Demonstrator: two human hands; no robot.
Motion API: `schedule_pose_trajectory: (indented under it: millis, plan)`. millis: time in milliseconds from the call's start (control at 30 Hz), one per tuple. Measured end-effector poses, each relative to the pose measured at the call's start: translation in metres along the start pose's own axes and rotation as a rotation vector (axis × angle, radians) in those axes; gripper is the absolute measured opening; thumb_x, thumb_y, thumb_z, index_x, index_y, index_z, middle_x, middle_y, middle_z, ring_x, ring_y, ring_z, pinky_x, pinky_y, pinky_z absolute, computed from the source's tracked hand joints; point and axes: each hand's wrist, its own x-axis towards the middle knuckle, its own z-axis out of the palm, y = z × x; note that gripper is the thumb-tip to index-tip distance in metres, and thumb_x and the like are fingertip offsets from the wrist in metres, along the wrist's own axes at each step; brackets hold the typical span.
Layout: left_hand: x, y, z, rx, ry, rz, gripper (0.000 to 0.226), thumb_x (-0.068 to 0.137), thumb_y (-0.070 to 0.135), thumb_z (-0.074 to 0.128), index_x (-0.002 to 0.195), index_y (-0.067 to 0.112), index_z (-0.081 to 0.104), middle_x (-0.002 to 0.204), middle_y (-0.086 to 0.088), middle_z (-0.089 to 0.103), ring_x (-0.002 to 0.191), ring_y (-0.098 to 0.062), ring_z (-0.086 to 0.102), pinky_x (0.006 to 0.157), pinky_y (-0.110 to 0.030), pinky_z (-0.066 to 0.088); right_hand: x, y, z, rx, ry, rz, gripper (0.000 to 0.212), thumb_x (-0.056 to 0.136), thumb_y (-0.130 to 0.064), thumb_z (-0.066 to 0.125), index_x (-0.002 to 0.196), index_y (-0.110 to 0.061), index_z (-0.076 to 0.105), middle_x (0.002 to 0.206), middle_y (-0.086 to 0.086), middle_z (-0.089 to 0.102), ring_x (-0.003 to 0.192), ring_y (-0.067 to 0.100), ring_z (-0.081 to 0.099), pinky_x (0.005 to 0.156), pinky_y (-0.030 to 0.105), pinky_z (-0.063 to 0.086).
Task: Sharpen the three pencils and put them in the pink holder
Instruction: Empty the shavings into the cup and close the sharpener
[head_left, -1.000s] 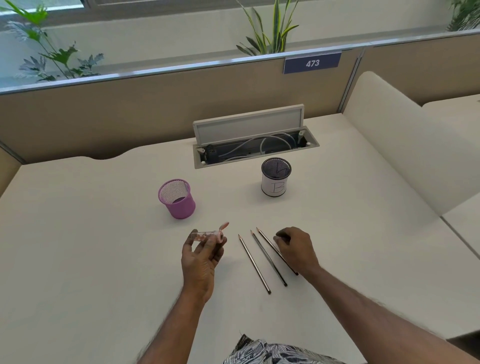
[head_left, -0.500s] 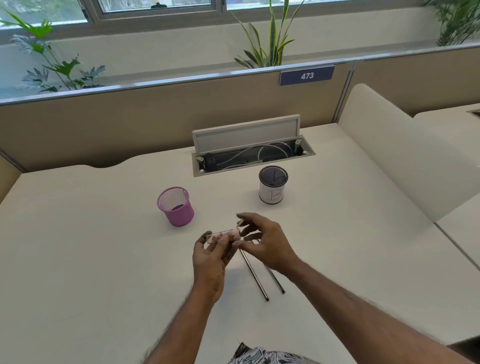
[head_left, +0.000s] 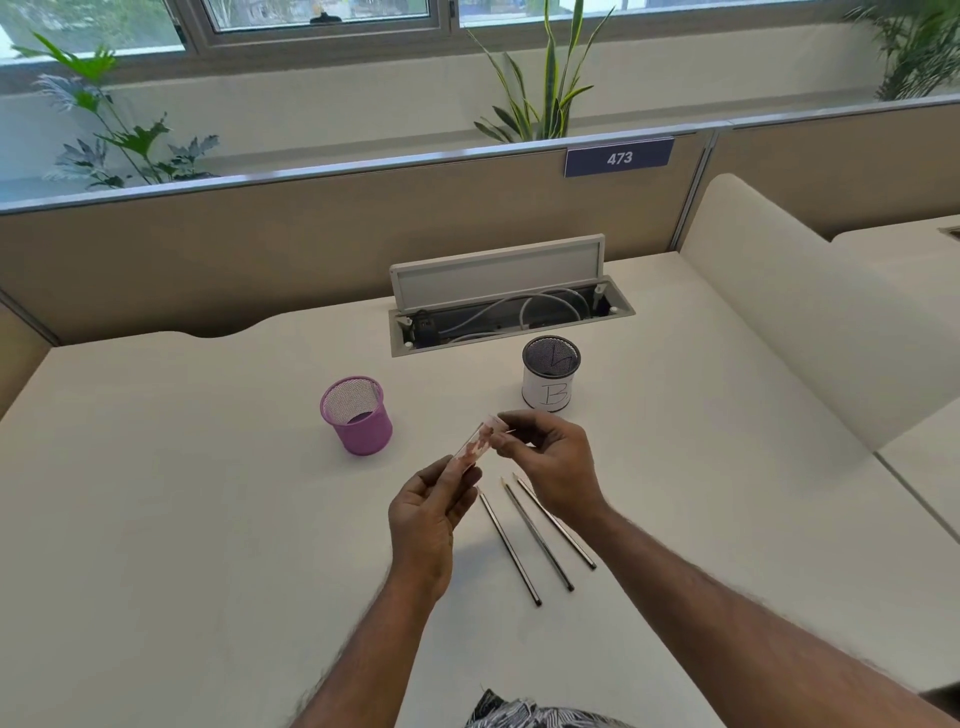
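I read two markings. A blue sign fixed to the top of the partition behind the table says "473" in white. The white cup carries a hand-drawn "B" on its side.

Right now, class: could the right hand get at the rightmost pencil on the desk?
Probably yes. The right hand hovers just above the rightmost pencil, with nothing between them. But both it and the left hand hold the clear sharpener, so it must let go first.
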Motion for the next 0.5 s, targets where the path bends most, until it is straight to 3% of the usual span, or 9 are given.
schedule_pose_trajectory:
  millis: [167,367,500]
  plan:
    - [0.000,-0.002,0.006,0.034,0.005,0.015,0.011,0.086,0.006,0.067,0.096,0.003,0.071,0.090,-0.014,0.076,0.084,-0.024,0.074,0.074,-0.028,0.058,0.002,-0.002,-0.001,0.103,0.031,0.036,0.018,0.080,-0.006,0.076,0.097,-0.012,0.075,0.088,0.009,0.076,0.080,0.024,0.071,0.077,0.038,0.059]
    - [0.000,-0.008,0.007,0.040,-0.006,0.023,0.018,0.082,0.005,0.068,0.100,-0.002,0.069,0.089,-0.016,0.075,0.083,-0.025,0.074,0.070,-0.025,0.059,0.001,-0.007,-0.005,0.103,0.034,0.055,0.020,0.079,-0.003,0.076,0.089,-0.019,0.075,0.083,0.003,0.076,0.077,0.017,0.070,0.077,0.034,0.058]
    - [0.002,-0.017,0.005,0.082,-0.058,0.031,0.026,0.085,0.002,0.065,0.111,-0.003,0.065,0.100,-0.020,0.075,0.094,-0.030,0.073,0.079,-0.030,0.060,-0.002,-0.006,-0.006,0.131,-0.001,0.045,0.024,0.081,-0.002,0.074,0.103,-0.006,0.068,0.086,0.004,0.072,0.082,0.014,0.069,0.078,0.030,0.057]
